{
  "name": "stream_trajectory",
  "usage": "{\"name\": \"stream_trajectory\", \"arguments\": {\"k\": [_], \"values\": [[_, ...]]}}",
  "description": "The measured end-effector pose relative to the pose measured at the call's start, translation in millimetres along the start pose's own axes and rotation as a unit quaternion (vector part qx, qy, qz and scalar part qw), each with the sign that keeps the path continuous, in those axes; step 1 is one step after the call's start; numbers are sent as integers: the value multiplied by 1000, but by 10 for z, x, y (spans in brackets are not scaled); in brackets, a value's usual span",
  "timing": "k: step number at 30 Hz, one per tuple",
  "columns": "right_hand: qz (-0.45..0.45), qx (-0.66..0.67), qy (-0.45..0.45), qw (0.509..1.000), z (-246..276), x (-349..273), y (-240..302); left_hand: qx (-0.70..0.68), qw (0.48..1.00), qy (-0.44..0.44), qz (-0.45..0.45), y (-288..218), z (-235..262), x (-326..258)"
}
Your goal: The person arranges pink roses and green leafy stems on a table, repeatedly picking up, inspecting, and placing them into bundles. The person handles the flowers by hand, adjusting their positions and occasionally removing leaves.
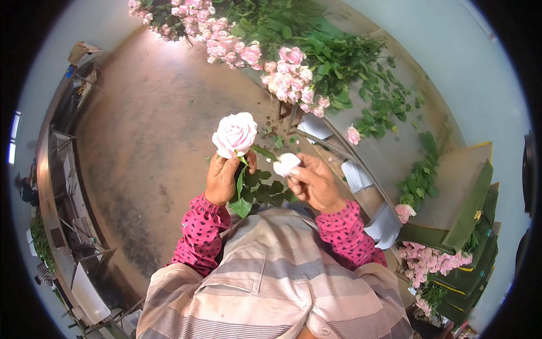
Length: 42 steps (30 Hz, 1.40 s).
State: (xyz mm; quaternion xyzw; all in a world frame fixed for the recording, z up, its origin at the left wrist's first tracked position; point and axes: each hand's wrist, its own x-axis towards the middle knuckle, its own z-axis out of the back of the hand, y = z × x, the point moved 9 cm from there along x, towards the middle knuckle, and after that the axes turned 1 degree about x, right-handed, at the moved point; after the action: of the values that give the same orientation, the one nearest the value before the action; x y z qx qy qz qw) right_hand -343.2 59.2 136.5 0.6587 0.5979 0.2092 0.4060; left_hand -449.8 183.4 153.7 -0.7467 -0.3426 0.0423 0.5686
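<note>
My left hand (219,182) is closed round the stem of a pale pink rose (236,134), just under its open bloom. The flower stands upright in front of my body. Dark green leaves (265,191) on its stem hang below the hand, over my lap. To the right of the bloom, my right hand (319,183) pinches a whitish rose petal (287,164) between thumb and fingers. This petal is apart from the flower. The lower end of the stem is hidden.
A grey table (372,161) on the right bears heaped pink roses (289,79) and cut greenery (350,59). Green flat wraps (466,220) with more roses (432,263) stand at the near right. A long bench (53,198) runs along the left.
</note>
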Motion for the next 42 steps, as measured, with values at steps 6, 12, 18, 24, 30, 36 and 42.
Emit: {"name": "stream_trajectory", "arguments": {"k": [6, 12, 18, 24, 30, 36, 42], "values": [[56, -635, -118, 761, 382, -204, 57, -17, 998, -54, 39, 15, 222, 36], [56, -573, -157, 802, 393, -207, 4, 37, 998, -46, 34, 124, 185, 38], [37, -543, -156, 825, 387, -208, -125, 69, 996, -27, 43, 224, 158, 24], [15, -519, -165, 838, 427, -229, -253, 224, 974, 19, -7, 47, 59, 31], [29, -519, -189, 833, 334, -215, -325, 186, 981, 52, 17, 133, 77, -5], [62, -447, -210, 867, 485, -249, -561, 227, 968, 103, 28, 147, -114, 88], [-39, -170, -163, 971, 238, -536, -907, 115, 980, 129, 95, 131, -662, 146]]}}
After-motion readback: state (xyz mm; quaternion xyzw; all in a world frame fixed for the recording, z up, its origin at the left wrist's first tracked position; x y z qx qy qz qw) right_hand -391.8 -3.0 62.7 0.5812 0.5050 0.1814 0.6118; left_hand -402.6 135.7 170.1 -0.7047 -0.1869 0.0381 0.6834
